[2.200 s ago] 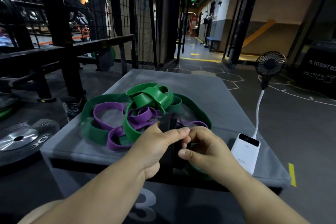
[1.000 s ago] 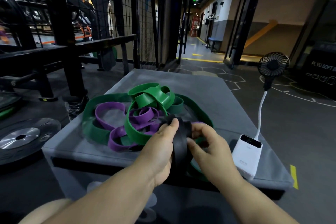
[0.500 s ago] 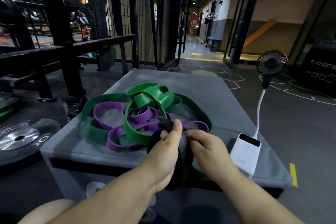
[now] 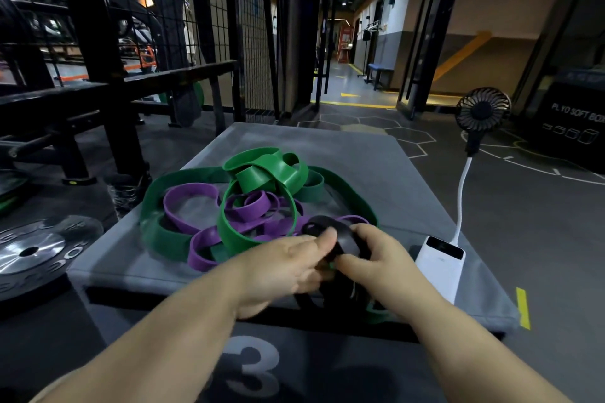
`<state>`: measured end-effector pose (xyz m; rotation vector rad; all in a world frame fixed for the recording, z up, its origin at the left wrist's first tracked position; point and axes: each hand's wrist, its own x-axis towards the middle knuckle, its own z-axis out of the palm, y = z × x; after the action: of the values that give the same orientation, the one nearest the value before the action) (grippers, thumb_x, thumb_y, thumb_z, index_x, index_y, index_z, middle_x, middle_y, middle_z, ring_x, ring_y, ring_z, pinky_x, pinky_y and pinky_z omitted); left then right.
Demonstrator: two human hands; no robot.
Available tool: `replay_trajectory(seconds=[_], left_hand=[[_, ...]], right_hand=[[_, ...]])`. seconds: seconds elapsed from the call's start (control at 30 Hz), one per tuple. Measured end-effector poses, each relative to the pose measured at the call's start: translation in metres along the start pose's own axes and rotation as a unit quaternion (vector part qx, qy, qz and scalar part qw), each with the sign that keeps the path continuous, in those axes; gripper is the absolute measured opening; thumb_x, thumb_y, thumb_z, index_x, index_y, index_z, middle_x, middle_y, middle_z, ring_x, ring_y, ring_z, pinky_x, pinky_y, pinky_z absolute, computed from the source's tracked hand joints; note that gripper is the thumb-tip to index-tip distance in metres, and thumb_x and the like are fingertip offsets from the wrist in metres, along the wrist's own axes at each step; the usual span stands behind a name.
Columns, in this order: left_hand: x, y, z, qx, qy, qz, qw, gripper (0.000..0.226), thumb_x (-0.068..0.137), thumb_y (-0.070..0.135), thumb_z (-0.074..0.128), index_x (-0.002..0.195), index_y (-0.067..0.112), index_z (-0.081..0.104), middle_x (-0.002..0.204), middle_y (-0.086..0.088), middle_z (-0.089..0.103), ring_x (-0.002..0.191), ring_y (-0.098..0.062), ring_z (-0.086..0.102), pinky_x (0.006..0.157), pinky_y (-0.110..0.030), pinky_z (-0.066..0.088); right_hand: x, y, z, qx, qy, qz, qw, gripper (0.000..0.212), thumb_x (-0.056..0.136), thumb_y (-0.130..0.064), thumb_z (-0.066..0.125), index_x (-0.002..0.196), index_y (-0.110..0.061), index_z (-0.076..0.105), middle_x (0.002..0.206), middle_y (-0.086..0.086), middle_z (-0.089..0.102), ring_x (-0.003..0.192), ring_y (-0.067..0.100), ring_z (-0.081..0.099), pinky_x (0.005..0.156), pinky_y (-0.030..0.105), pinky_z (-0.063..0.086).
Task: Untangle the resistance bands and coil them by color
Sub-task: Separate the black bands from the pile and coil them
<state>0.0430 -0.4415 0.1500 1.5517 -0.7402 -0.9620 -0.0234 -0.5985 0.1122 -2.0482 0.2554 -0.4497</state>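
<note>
A tangle of bands lies on the grey padded box (image 4: 376, 167): a wide dark green band (image 4: 157, 232), a brighter green band (image 4: 271, 170) knotted on top, and a purple band (image 4: 193, 193) woven through them. At the box's near edge both hands hold a black band (image 4: 347, 240) rolled into a coil. My left hand (image 4: 288, 265) grips the coil from the left with the thumb on top. My right hand (image 4: 376, 258) pinches it from the right. The coil's lower part hangs over the front edge, partly hidden by the hands.
A white power bank (image 4: 440, 263) lies on the box's right side, with a small black fan (image 4: 483, 109) on a white stalk. A weight plate (image 4: 32, 252) lies on the floor at left. Black rack frames stand behind left.
Both hands have kept winding the black band; the coil has gone from an upright loop to a flatter roll, and the hands have dropped slightly toward the box's front edge.
</note>
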Motion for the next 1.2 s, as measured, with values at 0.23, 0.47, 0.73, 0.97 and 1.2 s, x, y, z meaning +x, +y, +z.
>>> replay_trajectory(seconds=[0.23,0.47,0.73,0.97,1.2], left_hand=[[0.013,-0.013,-0.021,0.267,0.218,0.12,0.931,0.059,0.056,0.049,0.088,0.097,0.028,0.051,0.094,0.014,0.055,0.081,0.002,0.051,0.072,-0.018,0.042],[0.026,-0.032,-0.012,0.128,0.166,0.133,0.969,0.058,0.059,0.032,0.077,0.112,0.032,0.055,0.108,0.007,0.069,0.104,-0.008,0.064,0.098,-0.037,0.05],[0.029,-0.033,0.0,-0.031,0.177,0.167,0.969,0.021,0.089,-0.001,0.06,0.103,0.015,0.063,0.083,0.002,0.067,0.072,-0.007,0.062,0.068,-0.019,0.05],[0.034,-0.036,0.0,-0.041,0.222,0.199,0.954,0.017,0.087,0.009,0.066,0.099,0.02,0.068,0.093,0.004,0.075,0.091,-0.009,0.069,0.076,-0.023,0.052],[0.037,-0.037,-0.002,-0.131,0.137,0.178,0.965,0.046,0.071,0.014,0.078,0.114,0.005,0.061,0.108,-0.017,0.07,0.097,-0.028,0.067,0.088,-0.039,0.054]], right_hand=[[0.003,-0.007,-0.014,0.298,-0.034,0.069,0.952,0.028,0.061,-0.011,0.052,0.083,-0.003,0.067,0.071,0.017,0.061,0.064,0.026,0.058,0.058,0.029,0.048],[0.004,-0.005,-0.018,0.373,-0.118,0.043,0.919,0.037,0.052,-0.021,0.058,0.083,-0.001,0.054,0.058,0.007,0.05,0.055,0.019,0.05,0.057,0.03,0.043],[0.005,-0.004,-0.025,0.382,-0.153,0.036,0.911,0.023,0.053,-0.023,0.057,0.07,-0.007,0.06,0.059,0.006,0.046,0.062,0.022,0.053,0.064,0.035,0.045],[0.004,-0.002,-0.024,0.333,-0.128,0.046,0.933,0.021,0.054,-0.017,0.06,0.07,-0.006,0.05,0.061,0.009,0.042,0.059,0.025,0.051,0.059,0.033,0.044],[0.001,-0.004,-0.027,0.43,-0.152,0.037,0.889,0.036,0.05,-0.022,0.083,0.065,-0.012,0.052,0.059,0.004,0.041,0.056,0.017,0.047,0.063,0.036,0.046]])
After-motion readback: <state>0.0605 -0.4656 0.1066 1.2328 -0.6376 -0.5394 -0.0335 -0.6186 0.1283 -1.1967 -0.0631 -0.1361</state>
